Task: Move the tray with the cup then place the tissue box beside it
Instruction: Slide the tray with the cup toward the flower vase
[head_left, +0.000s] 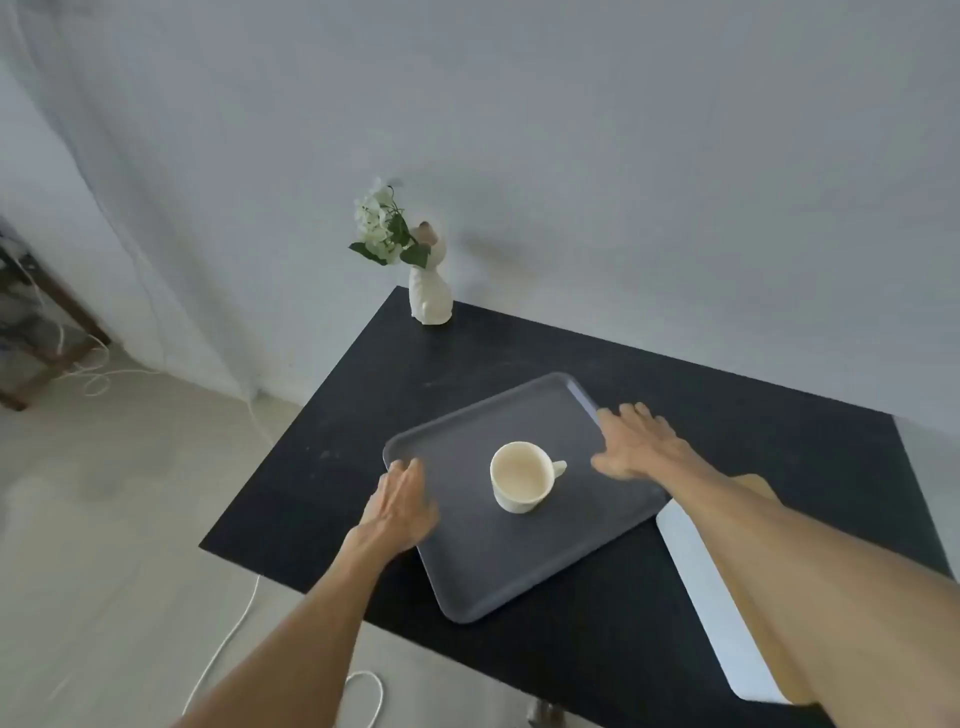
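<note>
Reaching for both short edges of the tray (483, 561) on the black worktop (322, 467).
Left hand (400, 504) spread at the left rim; cup (521, 475) upright mid-tray; right hand (636, 444) spread at the right rim. Advise level, even lifting.

A black table (519, 343) stands against a pale grey wall (623, 156). At its far corner sits a cream cat-shaped vase (430, 291), upright, holding white flowers (375, 221) with green leaves that lean left. The floor (104, 493) is light-coloured. A white cable (228, 639) trails across it beside the table's left edge, looping near the bottom. At far left, dark wooden furniture (47, 332) shows partly, with more white cord coiled beside it.
</note>
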